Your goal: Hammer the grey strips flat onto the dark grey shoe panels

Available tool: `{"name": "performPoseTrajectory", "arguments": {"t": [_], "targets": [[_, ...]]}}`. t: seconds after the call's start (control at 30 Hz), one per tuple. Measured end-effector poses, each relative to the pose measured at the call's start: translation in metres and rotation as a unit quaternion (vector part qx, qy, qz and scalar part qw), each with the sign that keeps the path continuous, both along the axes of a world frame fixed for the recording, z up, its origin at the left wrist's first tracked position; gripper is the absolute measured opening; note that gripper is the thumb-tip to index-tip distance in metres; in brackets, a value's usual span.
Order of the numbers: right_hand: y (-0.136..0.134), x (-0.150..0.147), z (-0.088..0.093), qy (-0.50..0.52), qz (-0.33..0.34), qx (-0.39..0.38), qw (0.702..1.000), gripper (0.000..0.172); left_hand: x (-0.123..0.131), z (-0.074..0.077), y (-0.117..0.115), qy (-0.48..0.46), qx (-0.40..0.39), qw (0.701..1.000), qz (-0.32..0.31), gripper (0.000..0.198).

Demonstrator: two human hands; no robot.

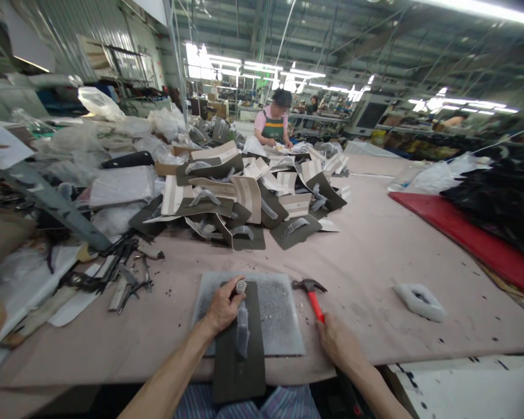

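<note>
My left hand (220, 307) is closed round a short metal punch (241, 286), whose round top faces up. Below it lies a dark olive panel (239, 375) with a plastic-wrapped carry handle (243, 333) along its middle. The panel rests on a scuffed grey board (282, 317), and its near end overhangs the table edge above my lap. To the right, my right hand (337, 338) grips a claw hammer (316, 304) by its red handle. The hammer's head is just beyond the board's right edge. The punch's lower tip is hidden from view.
Many similar panels (248, 198) are heaped across the table's far side. Loose hand tools (128, 276) lie left, near a slanted metal post (56, 201). A small white plastic-wrapped block (420, 301) and a red sheet (467, 233) are right. A co-worker (274, 123) works beyond the heap.
</note>
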State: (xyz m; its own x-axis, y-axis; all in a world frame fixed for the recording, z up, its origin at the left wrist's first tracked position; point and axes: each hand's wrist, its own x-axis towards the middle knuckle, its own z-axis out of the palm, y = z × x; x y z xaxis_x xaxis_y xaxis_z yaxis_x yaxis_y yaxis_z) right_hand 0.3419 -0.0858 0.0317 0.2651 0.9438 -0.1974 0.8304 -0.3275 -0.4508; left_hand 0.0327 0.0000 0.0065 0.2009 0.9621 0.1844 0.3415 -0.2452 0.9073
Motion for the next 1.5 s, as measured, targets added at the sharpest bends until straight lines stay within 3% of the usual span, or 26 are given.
{"name": "performPoseTrajectory", "arguments": {"t": [0.1,0.17,0.27,0.33,0.43,0.5,0.63,0.73,0.8,0.9,1.03,1.17,1.37,1.43,1.5], "targets": [[-0.003,-0.043,0.013,0.009,0.084,0.112,0.990,0.037,-0.001,0.001,0.000,-0.013,-0.010,1.000,-0.006,0.035],[-0.001,-0.084,0.027,0.074,0.217,0.164,0.959,0.049,0.000,0.001,0.000,-0.023,-0.023,0.999,0.002,0.029],[0.008,-0.133,0.036,0.110,0.386,0.141,0.905,0.057,0.003,0.000,0.003,-0.063,-0.058,0.996,0.026,0.023],[0.015,-0.151,0.030,0.079,0.422,0.121,0.895,0.052,0.006,0.001,0.008,-0.130,-0.104,0.983,0.073,0.021],[0.022,-0.161,0.020,0.013,0.409,0.112,0.905,0.040,0.004,0.013,0.018,-0.275,-0.151,0.927,0.204,0.031],[0.022,-0.165,0.023,-0.047,0.375,0.117,0.918,0.034,-0.005,0.029,0.022,-0.332,-0.126,0.897,0.262,0.038],[0.021,-0.172,0.049,-0.133,0.249,0.126,0.951,0.011,-0.036,0.074,0.018,-0.313,-0.002,0.907,0.282,0.035],[0.026,-0.177,0.060,-0.148,0.179,0.107,0.967,0.019,-0.049,0.093,0.010,-0.274,0.049,0.920,0.275,0.031],[0.029,-0.179,0.058,-0.136,0.160,0.070,0.975,0.028,-0.047,0.090,0.007,-0.252,0.035,0.933,0.254,0.030],[0.028,-0.182,0.047,-0.086,0.146,0.027,0.985,0.031,-0.034,0.068,0.007,-0.246,-0.025,0.945,0.216,0.029],[0.019,-0.187,0.035,-0.029,0.162,0.033,0.986,0.042,-0.016,0.035,0.013,-0.232,-0.078,0.954,0.171,0.027],[0.013,-0.195,0.029,0.028,0.169,0.027,0.985,0.041,-0.011,0.015,0.017,-0.236,-0.107,0.955,0.145,0.031],[0.012,-0.191,0.027,0.158,0.181,0.031,0.970,0.052,-0.017,0.002,0.016,-0.220,-0.115,0.962,0.117,0.032],[0.012,-0.175,0.027,0.195,0.172,0.063,0.964,0.053,-0.017,0.001,0.015,-0.199,-0.116,0.967,0.106,0.030],[0.013,-0.149,0.023,0.198,0.117,0.103,0.968,0.051,-0.016,0.001,0.014,-0.183,-0.115,0.971,0.100,0.027]]}}
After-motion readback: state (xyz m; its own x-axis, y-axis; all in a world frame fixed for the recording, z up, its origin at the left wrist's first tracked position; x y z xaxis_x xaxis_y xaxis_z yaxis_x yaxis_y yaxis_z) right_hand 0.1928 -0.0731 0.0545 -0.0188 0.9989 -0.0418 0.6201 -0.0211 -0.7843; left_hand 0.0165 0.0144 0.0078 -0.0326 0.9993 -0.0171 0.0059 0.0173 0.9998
